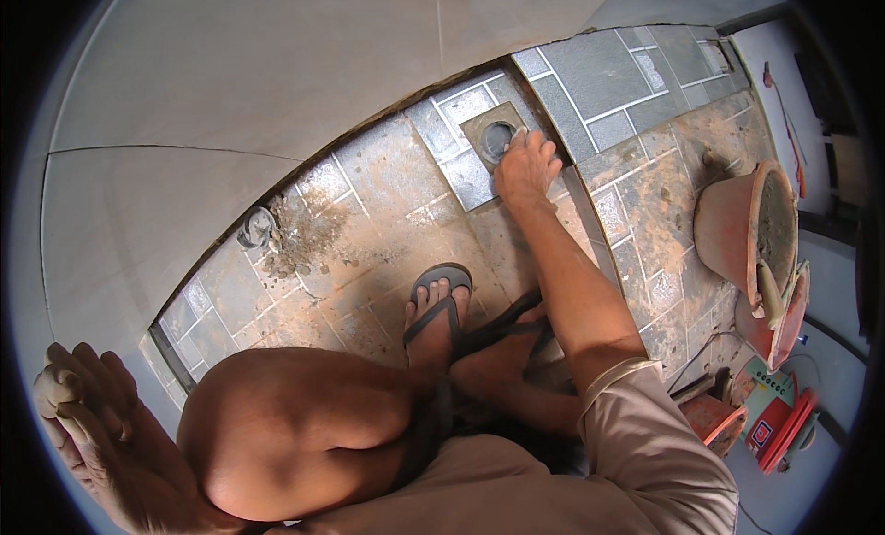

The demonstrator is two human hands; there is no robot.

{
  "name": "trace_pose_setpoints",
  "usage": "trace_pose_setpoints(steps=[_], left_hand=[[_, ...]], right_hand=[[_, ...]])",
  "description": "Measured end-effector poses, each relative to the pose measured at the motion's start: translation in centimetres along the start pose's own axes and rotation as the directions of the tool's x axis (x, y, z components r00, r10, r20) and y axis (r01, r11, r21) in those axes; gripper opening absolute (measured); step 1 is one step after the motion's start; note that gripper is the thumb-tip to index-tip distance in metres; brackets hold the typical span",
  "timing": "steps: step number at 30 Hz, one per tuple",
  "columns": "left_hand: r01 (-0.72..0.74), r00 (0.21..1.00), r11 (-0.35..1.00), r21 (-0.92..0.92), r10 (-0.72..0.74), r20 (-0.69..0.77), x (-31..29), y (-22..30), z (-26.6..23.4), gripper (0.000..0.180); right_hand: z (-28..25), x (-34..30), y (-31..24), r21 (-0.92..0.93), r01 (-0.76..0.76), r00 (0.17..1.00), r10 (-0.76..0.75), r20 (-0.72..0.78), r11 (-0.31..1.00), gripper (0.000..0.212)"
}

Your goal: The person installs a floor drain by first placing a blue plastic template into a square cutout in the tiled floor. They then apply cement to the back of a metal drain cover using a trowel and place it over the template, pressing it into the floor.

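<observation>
The right hand (pixel 528 166), fingers bent, grip unclear, is at the right edge of the round grey drain hole (pixel 497 142); the loosely open left hand (pixel 97 434) is well apart.

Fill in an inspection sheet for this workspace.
Surface: floor of patterned tiles, smeared with brown dirt.
Job's things: square plate with a round opening.
Clutter: loose rubble to the left; bucket of grey material to the right.
Grippers: right hand at the opening's edge, grip unclear; left hand raised, loosely curled, nothing seen in it.
Cables: thin dark cord on the floor, lower right.
Surroundings: large grey panels bordering the floor.
</observation>
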State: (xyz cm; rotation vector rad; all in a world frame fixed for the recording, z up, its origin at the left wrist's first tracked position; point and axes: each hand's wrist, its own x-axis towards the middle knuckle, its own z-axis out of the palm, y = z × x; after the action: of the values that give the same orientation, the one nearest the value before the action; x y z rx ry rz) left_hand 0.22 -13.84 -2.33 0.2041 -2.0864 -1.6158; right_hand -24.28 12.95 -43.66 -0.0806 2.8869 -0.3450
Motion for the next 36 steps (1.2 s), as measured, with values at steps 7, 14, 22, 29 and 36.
trace_pose_setpoints(steps=[7,14,22,29,36], left_hand=[[0.028,1.0,0.998,0.056,-0.028,0.005,0.6,-0.3,-0.1,0.018],[0.272,0.949,0.922,0.274,-0.21,-0.237,-1.6,1.0,-0.4,0.026],[-0.013,1.0,0.996,0.089,0.014,-0.008,0.2,-0.1,0.8,0.017],[0.245,0.965,0.939,0.242,-0.213,-0.15,-1.8,1.4,-1.5,0.026],[-0.018,0.994,1.0,0.005,0.019,-0.11,-0.3,-0.9,0.8,0.018]], right_hand=[[-0.4,1.3,-0.5,0.062,0.18,0.984,-0.181,0.007,0.982,0.057],[0.8,1.4,0.5,0.01,0.378,0.925,-0.378,0.033,0.926,0.051],[-0.3,0.7,-0.8,0.081,0.329,0.938,-0.336,0.09,0.941,0.05],[1.2,1.0,-1.3,-0.087,0.283,0.959,-0.284,0.0,0.955,0.052],[1.7,1.5,-1.4,0.019,0.182,0.983,-0.181,-0.019,0.983,0.051]])
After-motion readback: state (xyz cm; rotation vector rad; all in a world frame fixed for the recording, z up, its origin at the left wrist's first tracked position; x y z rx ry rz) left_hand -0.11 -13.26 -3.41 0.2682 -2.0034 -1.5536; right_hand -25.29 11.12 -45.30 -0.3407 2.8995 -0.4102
